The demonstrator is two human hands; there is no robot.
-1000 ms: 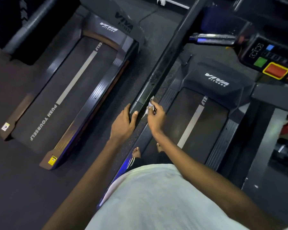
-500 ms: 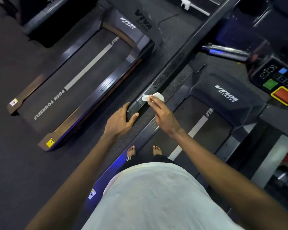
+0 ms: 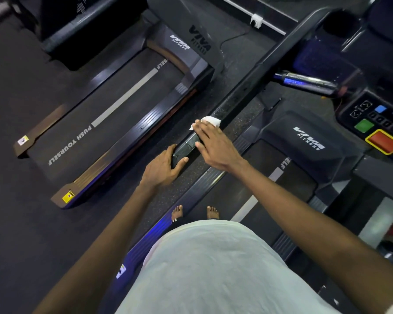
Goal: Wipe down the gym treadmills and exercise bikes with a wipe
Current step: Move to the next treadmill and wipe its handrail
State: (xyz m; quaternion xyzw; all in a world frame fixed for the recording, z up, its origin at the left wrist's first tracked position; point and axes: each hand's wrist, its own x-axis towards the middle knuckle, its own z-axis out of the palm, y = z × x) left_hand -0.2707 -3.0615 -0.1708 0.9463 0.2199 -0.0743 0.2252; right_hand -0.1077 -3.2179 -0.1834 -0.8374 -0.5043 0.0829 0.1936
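**Wipe pressed flat on the handrail, both hands on the bar**

Starting at the left of the frame: the left treadmill lies on a diagonal. Its belt is matte and dark with a pale grey centre stripe and "PUSH YOURSELF" in white letters, its side rails are ribbed and glossy, and a yellow sticker sits on the near corner cap. Around it is the floor, dark rubber with a fine speckle where light catches it in the gap between the machines.

Into the centre now. The left hand is clamped round the squared near end of the handrail, with the thumb on one side, the fingers curled over the other and the arm reaching straight up from the bottom of the frame. The handrail is a long black bar, glossy and flecked, running up and right towards the top edge.

Just beyond that grip is the wipe, a small crumpled white sheet draped over the top of the handrail, its edges poking out past the fingertips. The right hand is on it, palm down, with the fingers straight and spread, pressing the sheet flat against the bar. The forearm crosses in from the lower right.

Further right is the right treadmill, its smooth moulded motor cover marked "VIVA FITNESS". Bare feet stand on its deck, below a pale shirt. Above, a chrome bar gleams blue. At the far right edge is the console, with a green square, a blue square and a red button framed in yellow.
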